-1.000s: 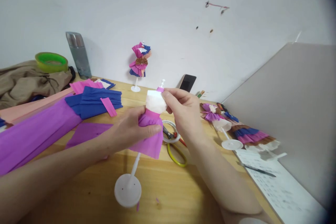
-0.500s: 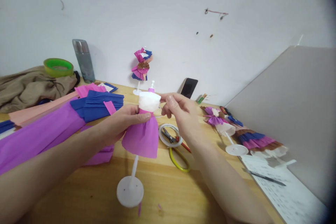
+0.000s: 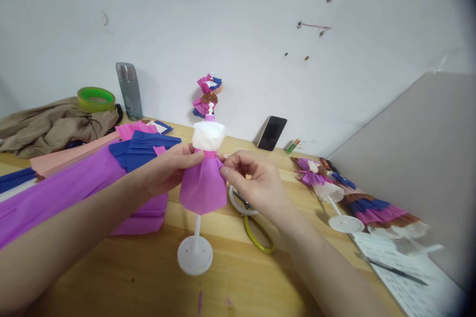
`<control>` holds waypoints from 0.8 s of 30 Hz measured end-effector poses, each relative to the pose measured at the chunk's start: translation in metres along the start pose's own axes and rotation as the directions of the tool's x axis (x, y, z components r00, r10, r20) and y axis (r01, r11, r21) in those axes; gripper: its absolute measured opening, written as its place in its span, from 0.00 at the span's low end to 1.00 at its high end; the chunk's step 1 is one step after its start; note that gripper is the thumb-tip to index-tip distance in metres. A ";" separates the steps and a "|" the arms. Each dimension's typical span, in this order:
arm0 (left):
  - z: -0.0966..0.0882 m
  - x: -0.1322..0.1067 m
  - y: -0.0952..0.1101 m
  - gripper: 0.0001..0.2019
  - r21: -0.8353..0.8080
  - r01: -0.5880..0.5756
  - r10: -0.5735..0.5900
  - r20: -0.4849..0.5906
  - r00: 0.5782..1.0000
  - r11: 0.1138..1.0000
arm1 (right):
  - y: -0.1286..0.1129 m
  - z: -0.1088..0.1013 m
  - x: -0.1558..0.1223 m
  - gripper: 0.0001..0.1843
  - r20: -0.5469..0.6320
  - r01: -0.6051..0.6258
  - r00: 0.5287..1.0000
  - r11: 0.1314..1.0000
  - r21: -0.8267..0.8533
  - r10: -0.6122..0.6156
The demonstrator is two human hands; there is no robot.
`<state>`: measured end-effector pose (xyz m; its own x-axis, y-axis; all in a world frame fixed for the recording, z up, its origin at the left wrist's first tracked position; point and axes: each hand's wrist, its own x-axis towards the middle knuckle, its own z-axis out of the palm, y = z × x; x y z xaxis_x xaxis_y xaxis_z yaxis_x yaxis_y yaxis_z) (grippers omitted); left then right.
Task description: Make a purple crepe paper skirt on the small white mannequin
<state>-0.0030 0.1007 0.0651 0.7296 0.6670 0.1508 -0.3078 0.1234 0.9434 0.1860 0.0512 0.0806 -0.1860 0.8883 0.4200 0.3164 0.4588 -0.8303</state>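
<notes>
A small white mannequin stand [image 3: 195, 256] wears a white bodice [image 3: 208, 134], a pink waistband [image 3: 209, 154] and a purple crepe-paper skirt [image 3: 203, 188]. My left hand [image 3: 176, 161] is closed on the mannequin at its waist, with the thumb across the front. On the other side my right hand [image 3: 253, 173] pinches the upper right edge of the skirt between thumb and fingers. Partly behind that hand lie a white tape roll [image 3: 236, 200] and yellow-handled scissors [image 3: 258, 237].
Purple [image 3: 74, 181] and blue crepe paper [image 3: 148, 146] lies at left, before a brown cloth [image 3: 55, 126], a green tape roll [image 3: 95, 99] and a flask [image 3: 130, 91]. A phone [image 3: 272, 133] leans on the wall. Dressed mannequins [image 3: 312, 173] lie at right near a pen [image 3: 397, 271].
My right hand has come down from beside the bodice to the skirt and pinches its edge. The mannequin now stands more upright, and the whole view has shifted slightly.
</notes>
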 end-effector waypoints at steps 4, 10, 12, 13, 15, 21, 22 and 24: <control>-0.004 0.000 -0.004 0.21 0.009 -0.054 0.054 -0.024 0.998 0.999 | 0.004 -0.002 0.002 0.10 0.003 -0.007 1.000 0.994 0.113 0.007; -0.007 0.000 -0.007 0.24 0.068 -0.070 0.067 0.049 0.997 0.995 | -0.003 -0.002 -0.002 0.07 -0.070 0.000 0.998 0.996 0.088 0.007; -0.005 -0.001 -0.006 0.24 0.066 -0.071 0.067 0.069 0.995 0.995 | -0.005 -0.001 -0.004 0.08 -0.079 -0.011 0.997 0.995 0.098 0.019; -0.003 -0.001 -0.006 0.24 0.064 -0.068 0.063 0.072 0.995 0.996 | -0.006 -0.001 -0.004 0.08 -0.086 -0.015 0.996 0.995 0.100 0.024; 0.000 -0.002 -0.005 0.24 0.059 -0.056 0.052 0.073 0.996 0.997 | -0.007 0.000 -0.005 0.08 -0.092 -0.031 0.995 0.995 0.098 0.040; 0.004 -0.002 -0.004 0.21 0.051 -0.057 0.052 0.095 0.994 0.997 | -0.007 -0.002 -0.003 0.08 -0.062 -0.118 0.990 0.981 0.154 0.129; 0.004 -0.001 -0.005 0.21 0.051 -0.059 0.054 0.096 0.994 0.997 | -0.007 -0.002 -0.002 0.09 -0.058 -0.132 0.988 0.977 0.165 0.143; 0.004 -0.001 -0.005 0.21 0.056 -0.061 0.055 0.097 0.994 0.997 | -0.008 -0.003 -0.001 0.10 -0.053 -0.159 0.984 0.970 0.184 0.171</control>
<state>0.0001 0.0961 0.0613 0.7676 0.5980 0.2306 -0.3169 0.0415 0.9475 0.1862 0.0467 0.0881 -0.0798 0.9536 0.2903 0.1655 0.2998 -0.9395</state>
